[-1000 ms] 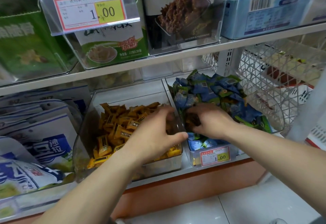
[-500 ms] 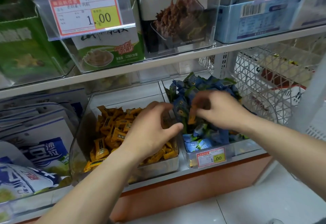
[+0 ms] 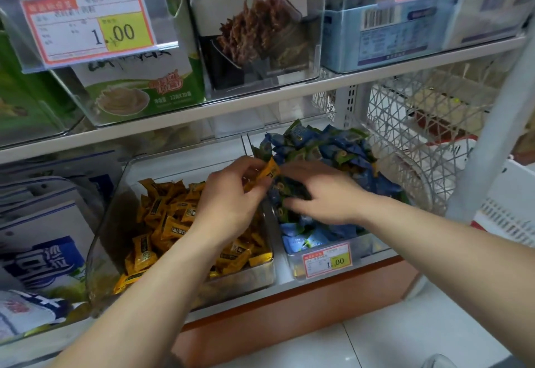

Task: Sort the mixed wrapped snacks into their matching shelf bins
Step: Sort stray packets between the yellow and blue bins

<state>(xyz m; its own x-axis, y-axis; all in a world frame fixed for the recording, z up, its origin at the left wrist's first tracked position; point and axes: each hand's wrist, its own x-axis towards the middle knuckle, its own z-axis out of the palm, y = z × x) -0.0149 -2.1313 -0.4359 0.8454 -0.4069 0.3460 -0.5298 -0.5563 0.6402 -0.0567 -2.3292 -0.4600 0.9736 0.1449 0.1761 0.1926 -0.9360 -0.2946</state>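
A clear bin [image 3: 105, 231] on the lower shelf holds several yellow wrapped snacks [image 3: 162, 223]. Right of it, a second clear bin [image 3: 366, 247] is heaped with blue and green wrapped snacks [image 3: 324, 147]. My left hand [image 3: 228, 202] hovers over the divide between the two bins and pinches one yellow snack [image 3: 267, 171] at its fingertips. My right hand [image 3: 327, 194] lies palm down on the blue heap with its fingers spread among the wrappers, just right of the yellow snack.
The upper shelf carries clear bins with a green box [image 3: 139, 89], a dark snack box [image 3: 254, 34] and a blue box [image 3: 385, 34]. A white wire basket [image 3: 411, 136] stands at the right. Blue-and-white bags [image 3: 43, 257] fill the left. A price tag [image 3: 327, 260] fronts the blue bin.
My right hand lifted a yellow snack out of the blue heap and passed it to my left hand, which rose from the yellow bin. The right hand went back onto the heap.
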